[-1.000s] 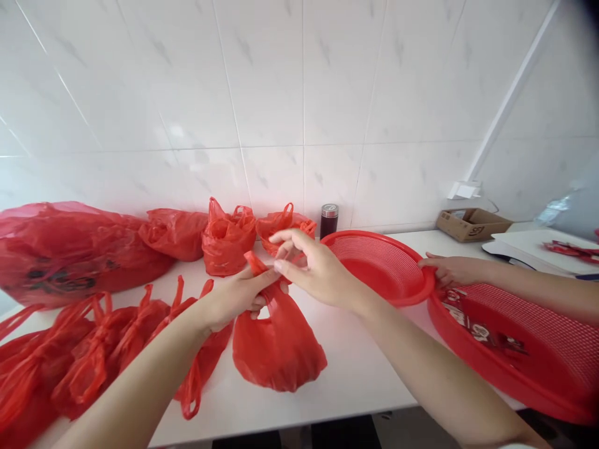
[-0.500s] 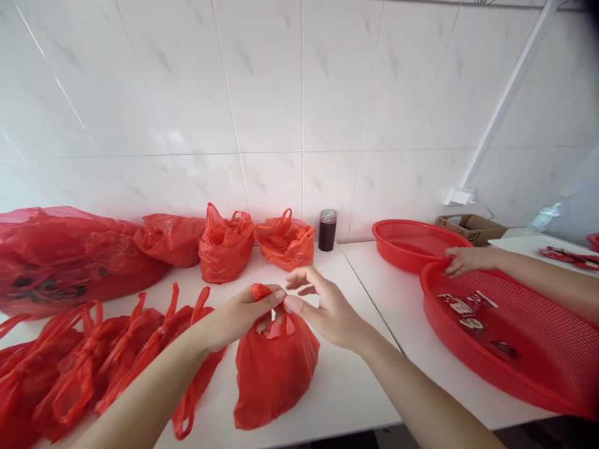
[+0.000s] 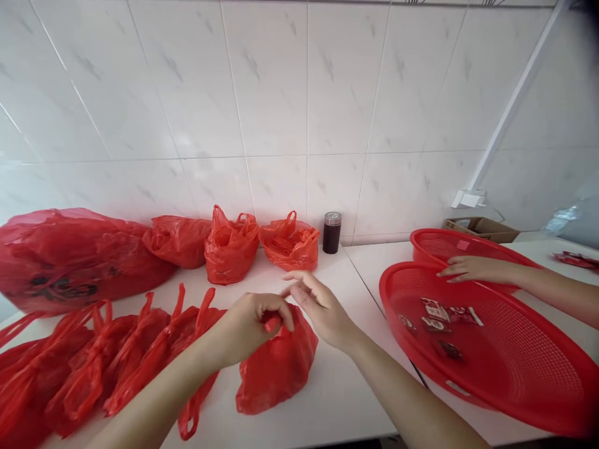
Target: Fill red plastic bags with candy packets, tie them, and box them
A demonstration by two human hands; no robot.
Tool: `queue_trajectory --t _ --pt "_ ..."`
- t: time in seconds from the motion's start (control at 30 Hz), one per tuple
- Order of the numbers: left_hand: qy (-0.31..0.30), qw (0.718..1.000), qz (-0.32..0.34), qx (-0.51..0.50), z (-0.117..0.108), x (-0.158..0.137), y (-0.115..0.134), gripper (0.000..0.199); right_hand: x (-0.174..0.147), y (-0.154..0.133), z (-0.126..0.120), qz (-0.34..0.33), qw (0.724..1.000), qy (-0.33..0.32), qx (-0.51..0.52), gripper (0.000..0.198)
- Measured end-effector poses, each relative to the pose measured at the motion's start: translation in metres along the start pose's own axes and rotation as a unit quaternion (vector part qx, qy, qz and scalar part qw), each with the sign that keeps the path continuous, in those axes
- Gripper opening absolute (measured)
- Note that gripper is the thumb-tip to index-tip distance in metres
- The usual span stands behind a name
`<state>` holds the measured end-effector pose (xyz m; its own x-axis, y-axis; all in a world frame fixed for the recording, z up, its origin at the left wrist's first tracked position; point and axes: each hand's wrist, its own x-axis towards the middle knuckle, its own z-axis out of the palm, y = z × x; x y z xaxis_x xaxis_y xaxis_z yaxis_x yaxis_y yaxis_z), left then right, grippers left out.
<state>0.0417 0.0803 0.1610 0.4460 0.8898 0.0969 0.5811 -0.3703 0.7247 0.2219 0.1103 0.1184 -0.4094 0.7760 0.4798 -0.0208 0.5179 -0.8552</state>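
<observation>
While your left hand (image 3: 255,327) is closed on the gathered top of a red bag (image 3: 278,377) before you, your right hand (image 3: 325,313) is half curled just beside it; any grip there cannot be confirmed. Knotted bags (image 3: 84,377) lie to the left on the white table (image 3: 346,399), a basket (image 3: 505,374) of packets (image 3: 435,310) to the right; a dark flask (image 3: 332,236) stands near the wall (image 3: 276,93).

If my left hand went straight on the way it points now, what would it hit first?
Most likely your right hand, just across from the left hand at the top of the red bag; their gap in depth is unclear.
</observation>
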Motion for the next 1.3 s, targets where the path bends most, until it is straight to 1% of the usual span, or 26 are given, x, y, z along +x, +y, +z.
queue_trajectory --t 0.03,0.07,0.13,0.2,0.27,0.37,0.43,0.47,0.53,0.6,0.67,0.73,0.83,0.87,0.9,0.97,1.03,1.07,1.13,1.23,1.3 --pt "0.037 0.997 0.031 0.067 0.004 0.0 -0.003 0.031 0.004 0.01 0.001 0.034 0.998 -0.033 0.042 0.033" --pt "0.078 0.987 0.062 0.128 0.009 -0.001 -0.006 0.033 0.006 0.018 0.002 0.061 0.992 -0.066 0.085 0.036" --pt "0.151 0.959 0.107 0.213 0.016 -0.002 -0.014 0.035 0.007 0.029 0.005 0.084 0.976 -0.12 0.16 0.038" --pt "0.193 0.942 0.127 0.245 0.02 -0.004 -0.021 0.036 0.006 0.031 0.006 0.081 0.966 -0.154 0.191 0.033" --pt "0.2 0.94 0.126 0.245 0.021 -0.007 -0.027 0.035 0.004 0.026 0.007 0.069 0.97 -0.158 0.168 0.026" --pt "0.171 0.957 0.086 0.22 0.019 -0.016 -0.036 0.033 0.002 0.025 0.002 0.054 0.991 -0.115 0.05 0.024" --pt "0.155 0.967 0.044 0.196 0.019 -0.028 -0.046 0.033 0.002 0.038 -0.008 0.055 0.995 -0.067 -0.053 0.026" --pt "0.152 0.971 0.025 0.185 0.02 -0.037 -0.052 0.033 0.002 0.049 -0.015 0.067 0.992 -0.037 -0.097 0.026" --pt "0.152 0.975 -0.001 0.162 0.023 -0.056 -0.066 0.031 0.002 0.078 -0.031 0.111 0.982 0.025 -0.151 0.025" --pt "0.154 0.979 -0.021 0.135 0.028 -0.073 -0.078 0.031 0.002 0.107 -0.045 0.155 0.97 0.067 -0.173 0.024" --pt "0.172 0.979 -0.051 0.1 0.035 -0.081 -0.085 0.033 0.002 0.127 -0.047 0.179 0.963 0.092 -0.177 0.025" --pt "0.212 0.972 -0.084 0.062 0.043 -0.077 -0.088 0.034 0.001 0.134 -0.033 0.188 0.958 0.121 -0.179 0.028" --pt "0.286 0.953 -0.099 0.03 0.057 -0.052 -0.094 0.034 -0.005 0.128 0.009 0.189 0.95 0.159 -0.19 0.033" --pt "0.298 0.948 -0.103 0.039 0.063 -0.042 -0.099 0.034 -0.008 0.126 0.024 0.187 0.948 0.165 -0.197 0.032" --pt "0.3 0.946 -0.11 0.06 0.069 -0.031 -0.104 0.035 -0.012 0.125 0.039 0.182 0.947 0.169 -0.206 0.032" --pt "0.277 0.944 -0.131 0.12 0.079 -0.013 -0.117 0.037 -0.018 0.127 0.059 0.161 0.944 0.17 -0.232 0.032" --pt "0.241 0.943 -0.153 0.17 0.085 0.0 -0.129 0.035 -0.022 0.133 0.065 0.137 0.939 0.163 -0.27 0.034" --pt "0.229 0.942 -0.163 0.182 0.086 0.003 -0.134 0.034 -0.021 0.138 0.062 0.129 0.936 0.158 -0.288 0.036" --pt "0.216 0.939 -0.184 0.196 0.083 0.007 -0.142 0.035 -0.017 0.146 0.046 0.126 0.927 0.153 -0.319 0.037" --pt "0.196 0.931 -0.22 0.214 0.077 0.006 -0.152 0.039 -0.004 0.158 0.018 0.142 0.913 0.15 -0.351 0.037" --pt "0.174 0.927 -0.246 0.223 0.075 0.006 -0.159 0.039 0.004 0.166 0.007 0.159 0.905 0.136 -0.371 0.035"
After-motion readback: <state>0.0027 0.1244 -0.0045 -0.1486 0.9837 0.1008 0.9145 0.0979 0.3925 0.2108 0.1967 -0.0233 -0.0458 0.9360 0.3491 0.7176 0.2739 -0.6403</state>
